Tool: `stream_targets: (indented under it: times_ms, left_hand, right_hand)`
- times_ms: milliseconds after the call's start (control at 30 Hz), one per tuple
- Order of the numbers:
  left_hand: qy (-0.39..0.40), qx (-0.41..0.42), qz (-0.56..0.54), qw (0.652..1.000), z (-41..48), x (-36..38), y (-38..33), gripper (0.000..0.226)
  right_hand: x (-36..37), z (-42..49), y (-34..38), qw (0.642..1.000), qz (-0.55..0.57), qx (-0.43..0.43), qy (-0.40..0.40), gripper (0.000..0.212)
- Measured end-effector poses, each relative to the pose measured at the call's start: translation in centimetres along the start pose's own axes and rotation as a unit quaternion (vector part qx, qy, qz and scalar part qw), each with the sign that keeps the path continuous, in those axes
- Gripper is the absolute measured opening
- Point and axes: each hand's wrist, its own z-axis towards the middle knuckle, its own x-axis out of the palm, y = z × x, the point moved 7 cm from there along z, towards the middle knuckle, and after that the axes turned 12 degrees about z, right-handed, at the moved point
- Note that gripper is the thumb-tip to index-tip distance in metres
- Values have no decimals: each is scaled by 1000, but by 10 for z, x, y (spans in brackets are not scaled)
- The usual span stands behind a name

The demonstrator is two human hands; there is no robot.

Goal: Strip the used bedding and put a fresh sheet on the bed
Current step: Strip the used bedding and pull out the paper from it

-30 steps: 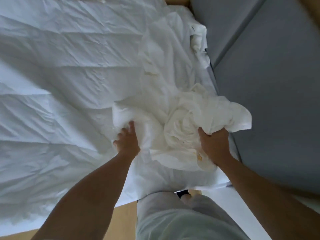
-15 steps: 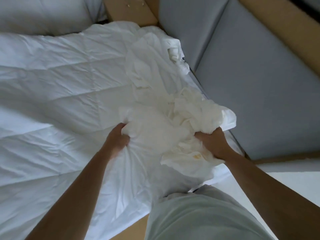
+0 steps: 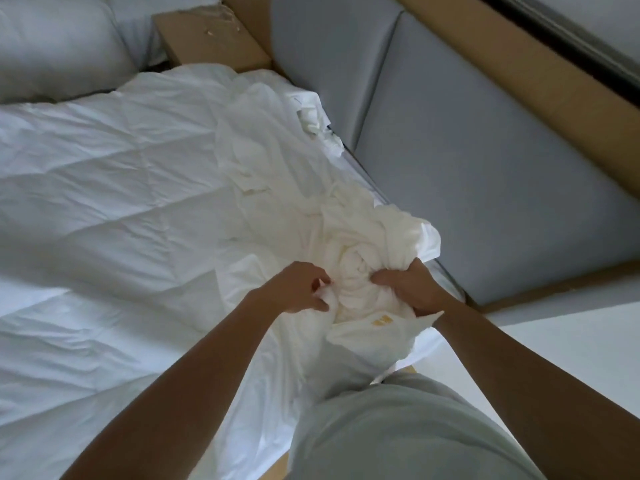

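Head view: one small yellow-orange mark [image 3: 381, 320] on the white cloth just below the right hand, too blurred to read; no other writing legible. Used sheet [image 3: 360, 265] wadded into a twisted roll at the bed's near right corner, lying on the white quilted cover [image 3: 104, 209], close beside the grey padded panel [image 3: 485, 161]. Left hand [image 3: 298, 289] – fingers curled, pinching a fold at the wad's left edge. Right hand [image 3: 408, 289] – fingers curled deep into the wad, gripping it. Versus half a second ago: left hand has moved in from the wad's far left side, so both hands now sit close together at the roll. Pillow [image 3: 52, 46] now shows more fully at top left. Grey shirt [image 3: 398, 431] at bottom.
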Motion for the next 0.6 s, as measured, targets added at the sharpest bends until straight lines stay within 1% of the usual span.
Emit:
stream_targets:
  times_ms: [33, 67, 100, 133, 167, 200, 267, 333, 400, 433, 500, 533, 567, 600]
  left_hand:
    - [4, 12, 57, 998, 2, 2, 2, 43]
    - [-6, 26, 139, 990, 4, 2, 4, 37]
    - [-28, 37, 230, 972, 5, 2, 6, 35]
    - [-56, 43, 295, 953, 4, 1, 9, 36]
    - [-84, 46, 319, 943, 2, -3, 11, 36]
    - [-114, 53, 310, 942, -2, -8, 10, 36]
    - [-171, 73, 237, 954, -11, -22, 2, 37]
    - [-192, 74, 155, 966, -18, -37, -12, 38]
    - [-169, 83, 117, 975, -19, -41, -33, 30]
    - [-143, 82, 87, 983, -16, -40, -41, 30]
    - [-62, 49, -3, 997, -6, -33, -47, 32]
    - [-23, 23, -45, 998, -1, -29, -45, 31]
    - [0, 2, -74, 997, 3, -28, -43, 30]
    - [2, -13, -88, 996, 7, -28, -39, 28]
  right_hand:
    - [-1, 0, -1, 1000, 2, 3, -5, 63]
    - [-2, 0, -2, 1000, 5, 5, -9, 63]
    - [-2, 0, -3, 1000, 6, 3, -11, 62]
    - [-2, 1, -3, 1000, 5, 1, -13, 60]
    - [-2, 2, -3, 1000, -1, -3, -14, 56]
    - [-3, 3, -3, 1000, -13, -9, -16, 49]
    - [-4, 4, -2, 998, -57, -19, -27, 38]
    - [-3, 5, -4, 995, -93, -25, -27, 35]
    - [2, 5, -6, 994, -107, -24, -23, 35]
    - [5, 5, -7, 994, -106, -22, -20, 34]
    - [10, 7, -7, 996, -94, -9, -5, 34]
    - [12, 7, -6, 996, -85, -1, 7, 35]
    - [14, 8, -6, 997, -77, 9, 20, 39]
    - [14, 8, -5, 997, -69, 19, 31, 44]
